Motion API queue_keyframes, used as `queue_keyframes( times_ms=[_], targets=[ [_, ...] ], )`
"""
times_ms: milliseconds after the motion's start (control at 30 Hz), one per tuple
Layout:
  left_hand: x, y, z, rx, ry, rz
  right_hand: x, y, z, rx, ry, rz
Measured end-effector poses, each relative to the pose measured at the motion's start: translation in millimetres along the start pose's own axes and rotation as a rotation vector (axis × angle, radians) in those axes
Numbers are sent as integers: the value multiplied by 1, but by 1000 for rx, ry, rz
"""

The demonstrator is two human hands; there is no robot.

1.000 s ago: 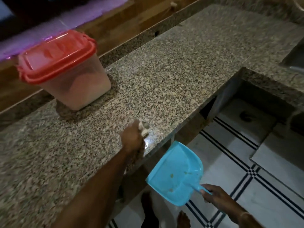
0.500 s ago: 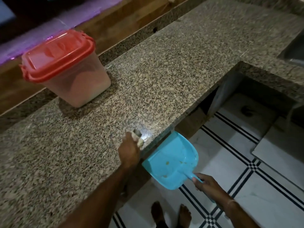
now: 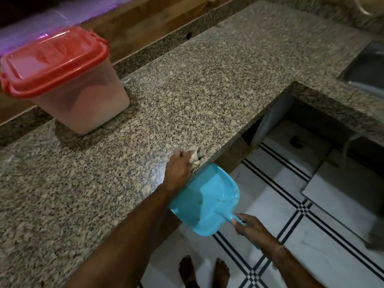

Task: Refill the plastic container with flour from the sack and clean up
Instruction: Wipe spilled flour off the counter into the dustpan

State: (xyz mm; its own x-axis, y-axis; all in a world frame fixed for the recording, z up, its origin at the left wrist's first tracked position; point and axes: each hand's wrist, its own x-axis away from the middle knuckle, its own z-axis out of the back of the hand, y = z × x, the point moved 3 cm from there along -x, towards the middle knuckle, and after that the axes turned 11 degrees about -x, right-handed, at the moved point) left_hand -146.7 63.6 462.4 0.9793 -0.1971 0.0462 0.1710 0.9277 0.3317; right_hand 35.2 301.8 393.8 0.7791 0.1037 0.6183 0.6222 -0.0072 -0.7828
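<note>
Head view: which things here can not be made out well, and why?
- Pale wad gripped by the left hand: head view, fingers cover most of it, blurred; cloth or sponge unclear.
- Blue plastic dustpan held by the right hand: head view, one corner behind the left wrist.
- Steel sink: head view, cut off by the right edge.

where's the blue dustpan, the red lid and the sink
blue dustpan (image 3: 209, 196): head view, on the flat inside of the pan
red lid (image 3: 52, 59): head view, middle of its top
sink (image 3: 367, 71): head view, on its metal basin
</note>
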Motion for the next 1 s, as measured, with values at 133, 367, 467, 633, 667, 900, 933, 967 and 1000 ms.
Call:
queue_keyframes(
  times_ms=[133, 367, 467, 633, 667, 900, 933, 967, 1000],
  targets=[
    [1, 13, -7, -145, -12, -108, -7, -3, 0, -16, 8, -2],
    [-12, 16, 3, -167, -105, -92, 0, 6, 0, -55, 23, -6],
    [-3, 20, 5, -151, -111, -2, 1, 8, -2, -50, 50, -5],
    [35, 29, 3, -179, -54, 22, 0, 10, -9, -58, 68, -14],
    [40, 32, 4, -167, -65, -3, 0, 10, -10, -54, 73, -12],
    [38, -1, 42, 113, 25, 165, -3, 10, -8, -59, 73, 15],
    [37, -9, 44, 39, -9, 157, -3, 11, -7, -58, 76, 16],
    [38, -11, 45, -54, -52, 150, -3, 12, -6, -63, 80, 13],
    [40, -13, 42, -124, -68, 164, -3, 14, -5, -72, 85, 10]
  ],
)
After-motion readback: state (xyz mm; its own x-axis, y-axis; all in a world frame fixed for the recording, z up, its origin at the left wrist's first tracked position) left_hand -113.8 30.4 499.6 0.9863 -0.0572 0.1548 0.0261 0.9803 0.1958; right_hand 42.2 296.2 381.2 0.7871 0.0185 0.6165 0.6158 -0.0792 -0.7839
